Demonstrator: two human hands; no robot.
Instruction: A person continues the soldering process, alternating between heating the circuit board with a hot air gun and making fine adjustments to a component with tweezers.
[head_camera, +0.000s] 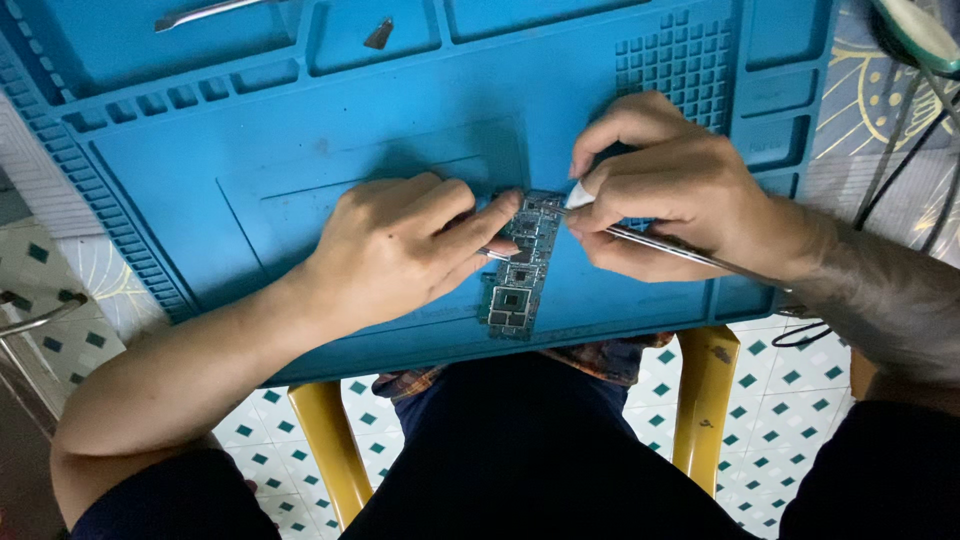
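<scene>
Two bare hands meet over a blue silicone work mat (250, 160). From the left, the left hand (400, 245) pins a narrow green circuit board (517, 270) flat near the mat's front edge; the right hand (670, 185) pinches a thin metal pry tool (690, 252) against the board's top, hiding its tip. Another metal tool (200, 13) lies in a far tray.

A small electronics repair bench — a blue silicone work mat (300, 140) with moulded compartments, a bare circuit board (518, 270) and metal pry tools (200, 14) — over a patterned tile floor (780, 400).
</scene>
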